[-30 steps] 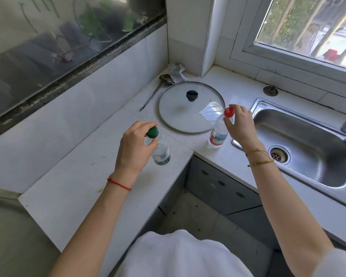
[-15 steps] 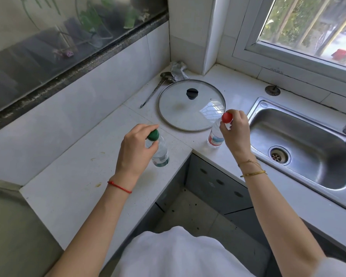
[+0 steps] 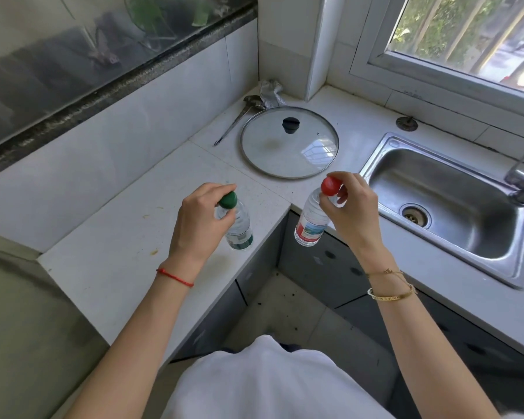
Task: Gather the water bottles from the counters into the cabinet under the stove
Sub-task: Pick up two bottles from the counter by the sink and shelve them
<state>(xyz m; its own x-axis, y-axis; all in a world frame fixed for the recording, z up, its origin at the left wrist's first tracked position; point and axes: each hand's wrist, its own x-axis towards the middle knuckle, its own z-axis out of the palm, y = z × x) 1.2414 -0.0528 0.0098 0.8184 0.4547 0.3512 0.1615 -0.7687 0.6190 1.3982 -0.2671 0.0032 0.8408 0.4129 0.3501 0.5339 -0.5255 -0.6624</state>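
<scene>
Left hand [image 3: 198, 220] pinches green-capped bottle [image 3: 238, 228] near counter [image 3: 109, 252] edge; right hand [image 3: 350, 207] pinches red-capped bottle [image 3: 310, 220] over the open floor gap.

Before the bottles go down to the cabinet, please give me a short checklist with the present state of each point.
1. Left hand grip on the green-cap bottle, at the cap: ok.
2. Right hand grip on the red-cap bottle, at the cap: ok.
3. Both caps on: ok; whether tight, cannot tell.
4. Red-cap bottle off the counter: ok, it hangs past the edge.
5. Green-cap bottle lifted: cannot tell.
6. Cabinet under the stove open: cannot tell, not in view.
</scene>
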